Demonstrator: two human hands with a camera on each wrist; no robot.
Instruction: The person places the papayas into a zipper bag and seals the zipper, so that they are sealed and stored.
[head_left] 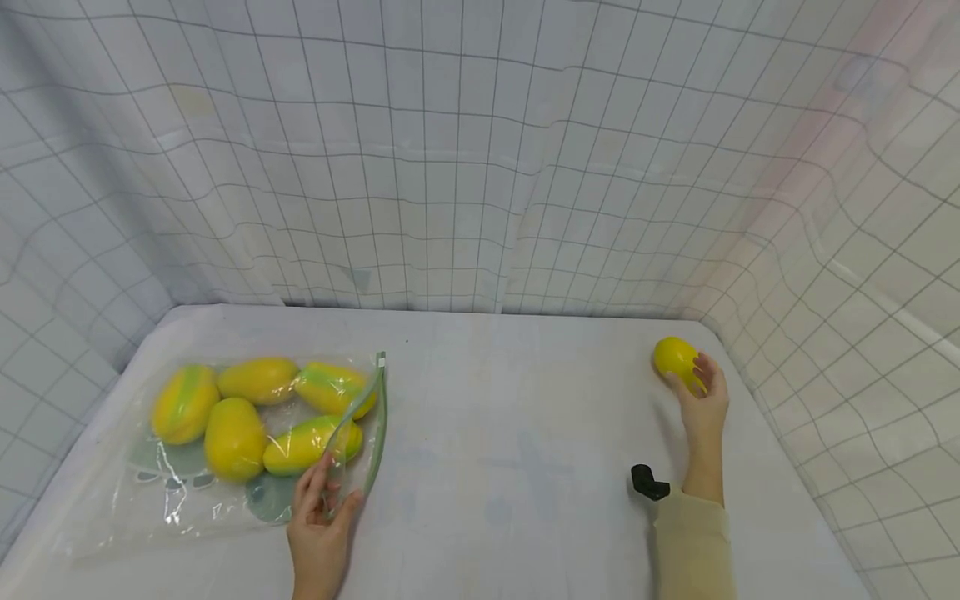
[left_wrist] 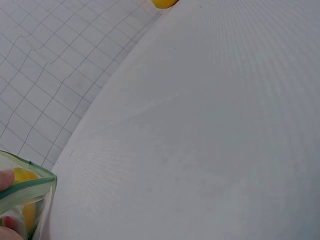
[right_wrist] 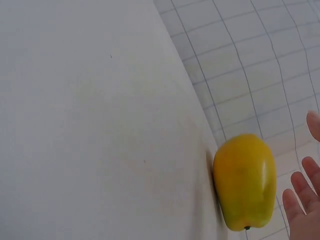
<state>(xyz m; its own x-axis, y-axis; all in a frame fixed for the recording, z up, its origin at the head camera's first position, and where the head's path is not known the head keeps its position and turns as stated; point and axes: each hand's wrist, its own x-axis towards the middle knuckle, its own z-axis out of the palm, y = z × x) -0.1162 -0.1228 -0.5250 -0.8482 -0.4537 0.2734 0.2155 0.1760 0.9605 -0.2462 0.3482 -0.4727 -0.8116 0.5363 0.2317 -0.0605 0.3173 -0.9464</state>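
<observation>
On the left lies a clear zip bag [head_left: 217,504] with a green-edged opening facing right. Several yellow-green mangoes [head_left: 235,440] show through its plastic. My left hand [head_left: 321,517] grips the bag's edge at the opening, and in the left wrist view a fingertip [left_wrist: 6,180] sits at the green strip. A single yellow mango [head_left: 675,360] rests at the far right of the table, seen upright in the right wrist view. My right hand [head_left: 703,400] is beside it with fingers spread; a gap shows between fingers and fruit in the right wrist view.
The white table [head_left: 495,467] stretches between bag and lone mango. Grid-patterned curtains [head_left: 465,167] stand behind it and along both sides. A small black object [head_left: 648,483] sits at the right sleeve's cuff [head_left: 692,521].
</observation>
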